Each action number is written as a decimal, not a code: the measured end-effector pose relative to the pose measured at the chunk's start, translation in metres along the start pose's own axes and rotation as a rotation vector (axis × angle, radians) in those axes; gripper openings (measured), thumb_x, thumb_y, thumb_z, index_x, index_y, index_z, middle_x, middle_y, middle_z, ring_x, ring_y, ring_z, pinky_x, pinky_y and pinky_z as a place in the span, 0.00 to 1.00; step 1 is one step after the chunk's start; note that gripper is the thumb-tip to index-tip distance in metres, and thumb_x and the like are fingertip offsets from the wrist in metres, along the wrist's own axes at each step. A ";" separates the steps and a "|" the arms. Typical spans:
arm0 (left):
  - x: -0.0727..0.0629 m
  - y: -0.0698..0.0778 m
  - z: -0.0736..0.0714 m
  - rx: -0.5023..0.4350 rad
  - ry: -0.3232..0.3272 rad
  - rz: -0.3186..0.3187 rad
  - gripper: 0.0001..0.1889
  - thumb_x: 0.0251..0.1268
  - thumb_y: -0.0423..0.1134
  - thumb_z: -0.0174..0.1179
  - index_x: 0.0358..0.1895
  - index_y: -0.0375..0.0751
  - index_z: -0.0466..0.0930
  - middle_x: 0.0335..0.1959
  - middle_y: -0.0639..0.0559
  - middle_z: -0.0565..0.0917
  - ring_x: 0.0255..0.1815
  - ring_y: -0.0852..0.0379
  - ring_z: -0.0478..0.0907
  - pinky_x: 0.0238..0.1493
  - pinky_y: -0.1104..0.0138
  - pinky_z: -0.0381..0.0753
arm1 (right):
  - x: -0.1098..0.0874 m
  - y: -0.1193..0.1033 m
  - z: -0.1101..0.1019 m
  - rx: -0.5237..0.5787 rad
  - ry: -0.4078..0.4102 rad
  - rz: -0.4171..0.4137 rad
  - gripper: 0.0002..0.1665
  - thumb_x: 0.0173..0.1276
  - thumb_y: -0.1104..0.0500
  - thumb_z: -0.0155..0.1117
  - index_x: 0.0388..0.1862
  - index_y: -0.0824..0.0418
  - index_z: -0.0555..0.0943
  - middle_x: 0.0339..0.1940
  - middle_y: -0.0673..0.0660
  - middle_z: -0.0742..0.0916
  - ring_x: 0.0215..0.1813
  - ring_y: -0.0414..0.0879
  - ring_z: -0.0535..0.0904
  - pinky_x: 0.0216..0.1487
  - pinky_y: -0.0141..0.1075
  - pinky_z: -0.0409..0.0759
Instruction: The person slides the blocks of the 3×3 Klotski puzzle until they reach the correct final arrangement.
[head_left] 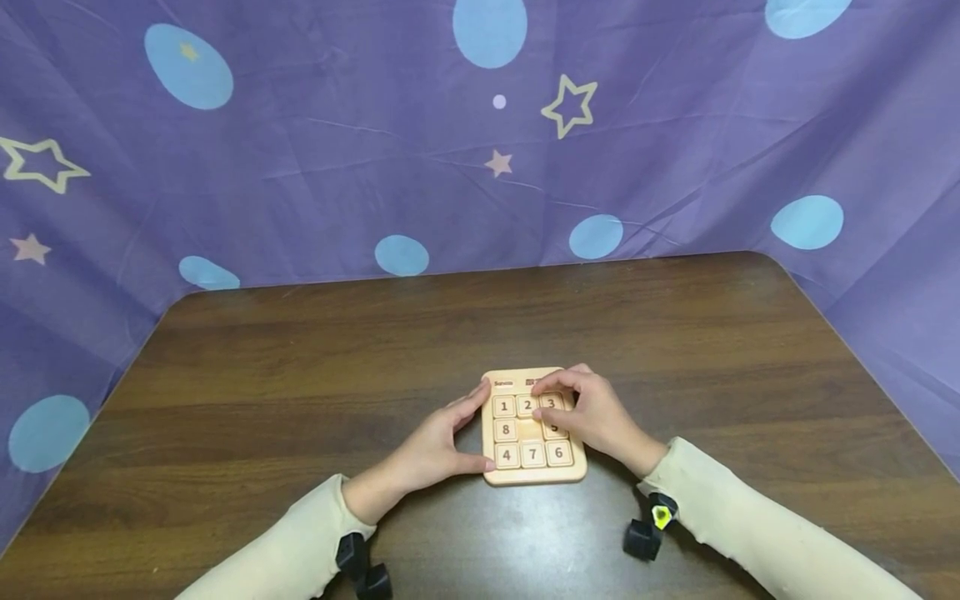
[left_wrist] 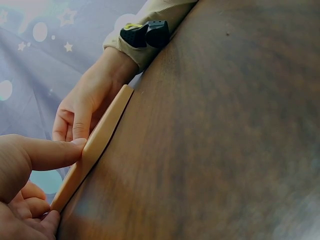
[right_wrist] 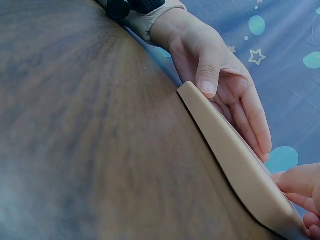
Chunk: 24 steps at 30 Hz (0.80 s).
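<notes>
A wooden number sliding puzzle (head_left: 532, 477) lies flat on the table, its tiles facing up. The top row reads 1, 2, 3; an 8 tile (head_left: 506, 430) and a partly covered 5 tile (head_left: 555, 432) flank the bare middle slot (head_left: 529, 430); 4, 7, 6 fill the bottom. My left hand (head_left: 435, 446) steadies the left edge, thumb by the lower corner, long fingers along the upper side. Over the right side, my right hand (head_left: 596, 408) touches the tiles around the 2 tile (head_left: 527, 405) with thumb and index finger. It hides part of the 3 tile (head_left: 551, 402).
The dark wooden table (head_left: 337, 358) extends around the puzzle. A purple curtain (head_left: 315, 150) with stars and blue spots hangs behind it. Black wrist cameras (head_left: 642, 540) are worn on both pale sleeves (head_left: 757, 521).
</notes>
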<state>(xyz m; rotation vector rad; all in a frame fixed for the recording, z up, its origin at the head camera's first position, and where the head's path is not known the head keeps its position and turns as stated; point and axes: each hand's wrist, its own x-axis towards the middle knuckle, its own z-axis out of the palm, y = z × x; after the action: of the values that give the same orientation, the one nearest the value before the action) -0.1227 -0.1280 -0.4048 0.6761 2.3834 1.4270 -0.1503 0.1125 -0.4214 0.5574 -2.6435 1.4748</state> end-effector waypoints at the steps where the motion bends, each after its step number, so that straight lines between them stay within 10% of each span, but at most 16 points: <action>1: 0.000 0.000 0.000 0.001 0.000 -0.001 0.48 0.44 0.31 0.72 0.71 0.30 0.54 0.73 0.40 0.54 0.74 0.48 0.51 0.71 0.62 0.52 | 0.000 0.000 0.000 -0.003 0.001 -0.002 0.13 0.47 0.62 0.76 0.34 0.53 0.86 0.34 0.49 0.83 0.38 0.43 0.72 0.40 0.34 0.70; 24: 0.000 -0.002 0.001 -0.013 0.006 0.008 0.49 0.44 0.30 0.72 0.70 0.28 0.53 0.73 0.38 0.54 0.73 0.46 0.51 0.70 0.58 0.53 | -0.001 0.003 -0.004 0.048 -0.012 0.000 0.11 0.52 0.64 0.72 0.36 0.55 0.85 0.35 0.49 0.85 0.41 0.44 0.74 0.44 0.35 0.71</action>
<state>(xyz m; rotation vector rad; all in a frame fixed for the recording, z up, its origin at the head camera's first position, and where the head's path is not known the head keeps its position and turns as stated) -0.1224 -0.1278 -0.4067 0.6795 2.3764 1.4484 -0.1506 0.1172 -0.4219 0.5724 -2.6234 1.5428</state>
